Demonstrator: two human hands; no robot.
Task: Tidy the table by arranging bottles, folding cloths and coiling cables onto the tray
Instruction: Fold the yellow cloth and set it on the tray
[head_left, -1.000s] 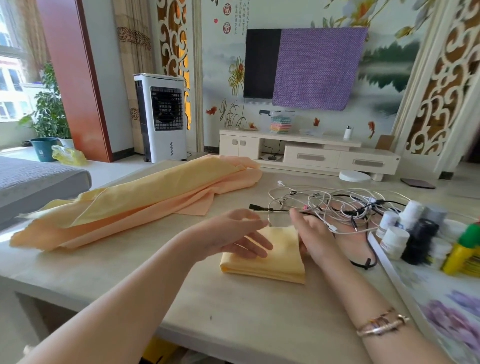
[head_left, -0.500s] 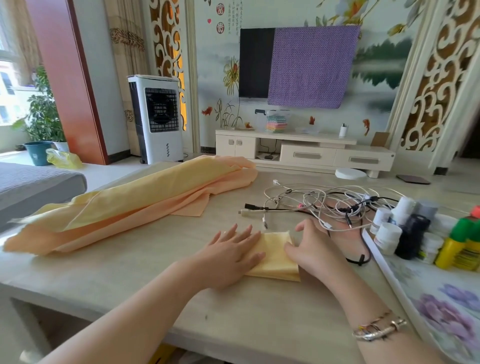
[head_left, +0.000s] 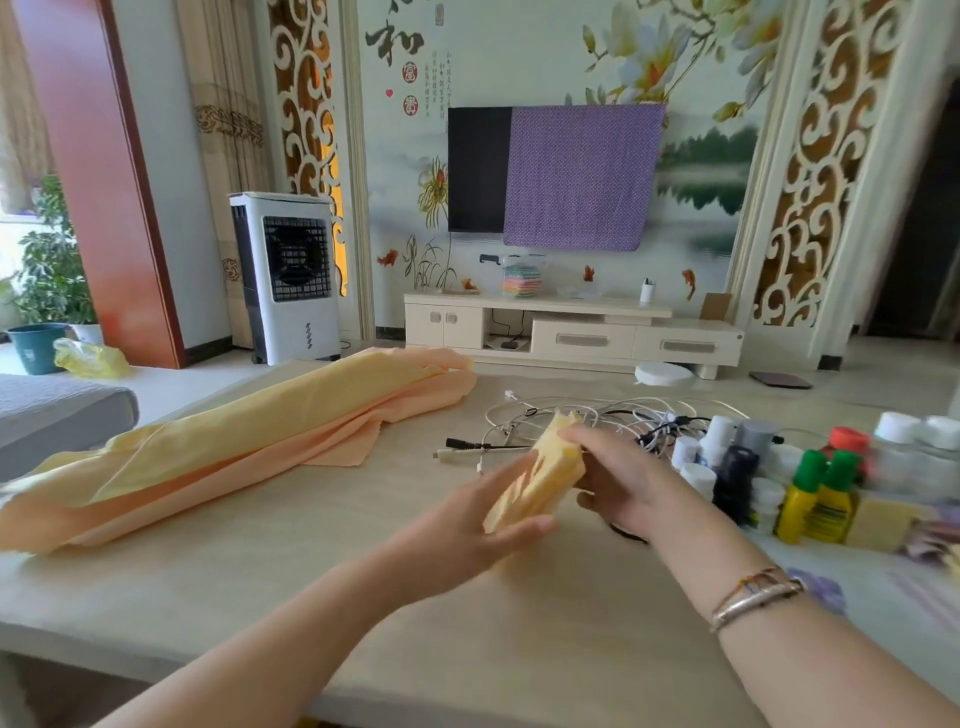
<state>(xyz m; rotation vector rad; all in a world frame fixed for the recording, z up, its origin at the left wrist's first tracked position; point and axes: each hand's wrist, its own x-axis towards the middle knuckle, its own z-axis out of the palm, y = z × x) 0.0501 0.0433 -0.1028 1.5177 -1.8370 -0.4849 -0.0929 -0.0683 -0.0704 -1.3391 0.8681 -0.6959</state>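
Note:
A small folded yellow cloth (head_left: 540, 475) is lifted off the table, tilted on edge between both hands. My left hand (head_left: 467, 525) supports its lower end with thumb and fingers round it. My right hand (head_left: 621, 480) grips its upper right side. Behind lies a tangle of white and black cables (head_left: 576, 421). To the right, several bottles (head_left: 737, 478) stand on a floral tray (head_left: 883, 582), with a folded yellow cloth (head_left: 878, 525) beside them. A large unfolded yellow and peach cloth (head_left: 234, 441) lies across the table's left half.
The beige table (head_left: 322, 571) has bare surface in front of me. Beyond it are a TV cabinet (head_left: 571, 338), a white air cooler (head_left: 291, 275) and a grey sofa edge (head_left: 57, 415) at left.
The folded yellow cloth was being pressed flat on the table; now both hands have picked it up and moved it up and right. The view has shifted right, showing more of the tray.

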